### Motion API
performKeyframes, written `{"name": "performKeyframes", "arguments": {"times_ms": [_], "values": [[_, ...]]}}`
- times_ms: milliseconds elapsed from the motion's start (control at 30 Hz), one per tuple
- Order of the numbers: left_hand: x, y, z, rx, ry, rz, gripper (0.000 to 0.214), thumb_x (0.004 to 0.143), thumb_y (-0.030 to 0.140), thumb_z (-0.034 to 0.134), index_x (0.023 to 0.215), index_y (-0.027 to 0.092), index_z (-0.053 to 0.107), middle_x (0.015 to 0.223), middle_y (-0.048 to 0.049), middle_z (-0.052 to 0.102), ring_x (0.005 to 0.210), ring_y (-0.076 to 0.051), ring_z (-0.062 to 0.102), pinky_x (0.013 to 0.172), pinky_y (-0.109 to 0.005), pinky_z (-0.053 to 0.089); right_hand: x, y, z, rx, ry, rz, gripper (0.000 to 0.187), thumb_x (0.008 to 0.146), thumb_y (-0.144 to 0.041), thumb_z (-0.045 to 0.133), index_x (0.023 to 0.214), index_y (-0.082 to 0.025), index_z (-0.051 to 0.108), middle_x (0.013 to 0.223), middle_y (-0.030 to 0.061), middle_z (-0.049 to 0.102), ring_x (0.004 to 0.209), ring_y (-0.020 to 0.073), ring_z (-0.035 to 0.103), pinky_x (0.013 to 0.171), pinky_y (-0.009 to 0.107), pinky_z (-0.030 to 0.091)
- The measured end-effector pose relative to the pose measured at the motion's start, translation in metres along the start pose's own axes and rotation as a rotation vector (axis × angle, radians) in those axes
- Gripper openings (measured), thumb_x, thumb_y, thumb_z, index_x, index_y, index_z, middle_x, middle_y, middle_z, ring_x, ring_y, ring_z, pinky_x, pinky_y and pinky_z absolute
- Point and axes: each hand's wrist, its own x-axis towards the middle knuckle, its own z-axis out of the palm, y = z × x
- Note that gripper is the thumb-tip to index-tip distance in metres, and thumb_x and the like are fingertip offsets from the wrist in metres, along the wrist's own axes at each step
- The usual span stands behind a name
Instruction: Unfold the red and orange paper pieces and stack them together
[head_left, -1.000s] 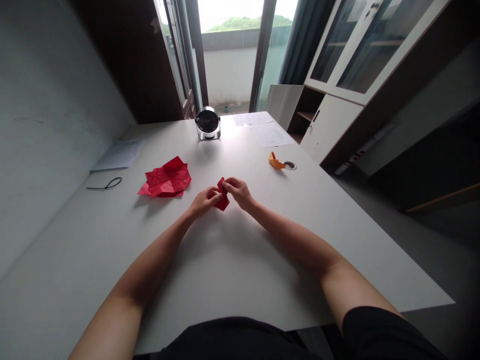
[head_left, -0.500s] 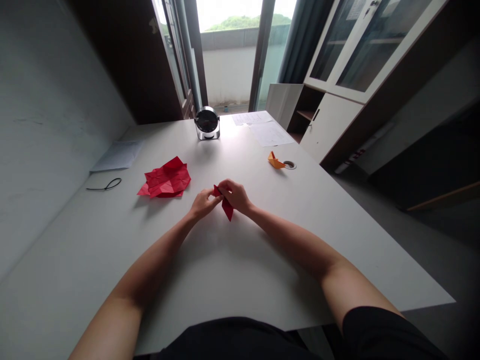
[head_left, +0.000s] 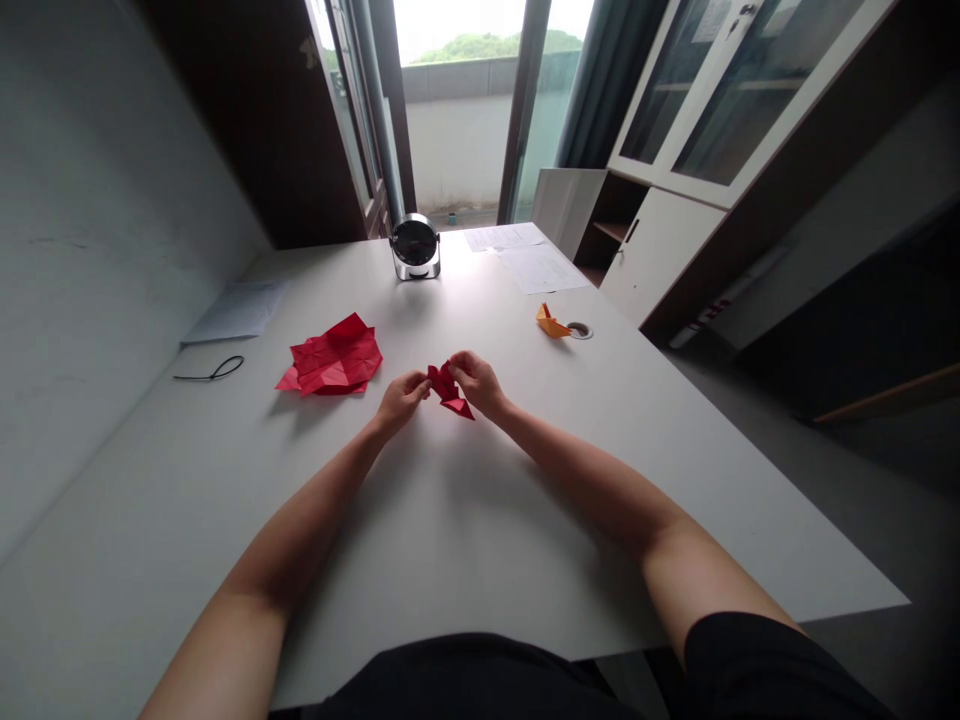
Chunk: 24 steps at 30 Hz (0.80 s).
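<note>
Between my hands is a small folded piece of red paper (head_left: 452,398), with a pointed flap toward the lower right and an opened part above it. My left hand (head_left: 403,398) pinches its left edge between thumb and fingers. On the other side, my right hand (head_left: 478,383) grips the upper right edge with the fingertips. Left of my hands, creased red paper sheets (head_left: 334,358) lie in a loose pile. An orange folded paper boat (head_left: 553,321) rests farther off to the right.
A black cable tie (head_left: 210,372) and a flat pale packet (head_left: 235,311) lie at the left by the wall. A small round fan-like device (head_left: 415,246) stands at the back. Printed sheets (head_left: 541,268) lie behind the boat, beside a round desk grommet (head_left: 580,330).
My hands have moved slightly apart. The folded red paper between them has spread open, and its lower point has swung up and to the right.
</note>
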Motion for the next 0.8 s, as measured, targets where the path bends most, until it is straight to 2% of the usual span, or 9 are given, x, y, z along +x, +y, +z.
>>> {"name": "performKeyframes", "arguments": {"times_ms": [133, 233, 300, 400, 500, 600, 733, 800], "values": [[0.003, -0.003, -0.003, -0.127, 0.061, -0.057, 0.033, 0.084, 0.050, 0.063, 0.087, 0.017, 0.064, 0.076, -0.0032, 0.062, 0.070, -0.015, 0.056, 0.071, -0.030, 0.047, 0.007, 0.009, -0.004, 0.176, 0.086, 0.060, 0.021, 0.084, -0.039, 0.060, 0.092, -0.021, 0.053, 0.074, -0.0012, 0.061, 0.066, 0.0143, 0.057, 0.063, 0.029, 0.049], [0.003, -0.004, -0.005, -0.163, 0.061, -0.074, 0.035, 0.083, 0.052, 0.065, 0.088, 0.017, 0.064, 0.077, -0.0034, 0.062, 0.071, -0.015, 0.056, 0.073, -0.030, 0.048, 0.008, 0.013, -0.006, 0.259, 0.098, 0.094, 0.022, 0.083, -0.038, 0.062, 0.093, -0.021, 0.053, 0.073, -0.0014, 0.062, 0.065, 0.0138, 0.058, 0.064, 0.028, 0.049], [0.003, -0.005, -0.005, -0.187, 0.071, -0.070, 0.036, 0.082, 0.052, 0.067, 0.089, 0.017, 0.065, 0.077, -0.0030, 0.061, 0.071, -0.015, 0.057, 0.073, -0.030, 0.049, 0.006, 0.013, -0.006, 0.273, 0.055, 0.122, 0.025, 0.083, -0.040, 0.064, 0.095, -0.020, 0.055, 0.077, 0.0000, 0.065, 0.069, 0.0146, 0.061, 0.065, 0.029, 0.051], [0.003, -0.005, -0.004, -0.255, 0.104, -0.050, 0.036, 0.081, 0.051, 0.072, 0.089, 0.016, 0.067, 0.077, -0.0027, 0.062, 0.070, -0.014, 0.057, 0.072, -0.029, 0.050, 0.002, 0.009, -0.006, 0.254, -0.104, 0.149, 0.033, 0.083, -0.043, 0.067, 0.105, -0.020, 0.060, 0.083, 0.0021, 0.069, 0.075, 0.0172, 0.065, 0.069, 0.031, 0.053], [0.003, -0.004, -0.002, -0.321, 0.090, -0.041, 0.036, 0.079, 0.049, 0.076, 0.089, 0.015, 0.069, 0.078, -0.0038, 0.065, 0.071, -0.014, 0.059, 0.071, -0.029, 0.051, -0.002, 0.004, -0.003, 0.191, -0.224, 0.117, 0.027, 0.082, -0.041, 0.069, 0.097, -0.018, 0.066, 0.082, 0.0029, 0.071, 0.076, 0.0178, 0.066, 0.074, 0.032, 0.053], [0.003, -0.003, -0.001, -0.348, 0.080, -0.037, 0.035, 0.080, 0.048, 0.075, 0.089, 0.015, 0.069, 0.080, -0.0046, 0.067, 0.072, -0.015, 0.061, 0.071, -0.030, 0.053, -0.005, 0.001, 0.000, 0.162, -0.248, 0.075, 0.020, 0.082, -0.037, 0.067, 0.088, -0.017, 0.068, 0.081, 0.0028, 0.071, 0.077, 0.0175, 0.065, 0.075, 0.031, 0.052], [0.004, -0.004, -0.004, -0.304, 0.167, -0.031, 0.033, 0.081, 0.046, 0.075, 0.086, 0.015, 0.068, 0.075, -0.0029, 0.064, 0.068, -0.014, 0.060, 0.068, -0.029, 0.052, -0.006, 0.001, 0.001, 0.154, -0.278, 0.040, 0.023, 0.081, -0.035, 0.067, 0.097, -0.018, 0.068, 0.086, 0.0036, 0.072, 0.078, 0.0180, 0.065, 0.072, 0.031, 0.052], [0.004, -0.006, -0.006, -0.276, 0.162, -0.028, 0.031, 0.081, 0.045, 0.075, 0.086, 0.015, 0.067, 0.073, -0.0023, 0.063, 0.068, -0.014, 0.060, 0.068, -0.029, 0.051, -0.006, 0.003, 0.001, 0.120, -0.261, 0.031, 0.026, 0.081, -0.038, 0.069, 0.099, -0.018, 0.068, 0.087, 0.0042, 0.072, 0.078, 0.0184, 0.065, 0.071, 0.031, 0.052]]}}
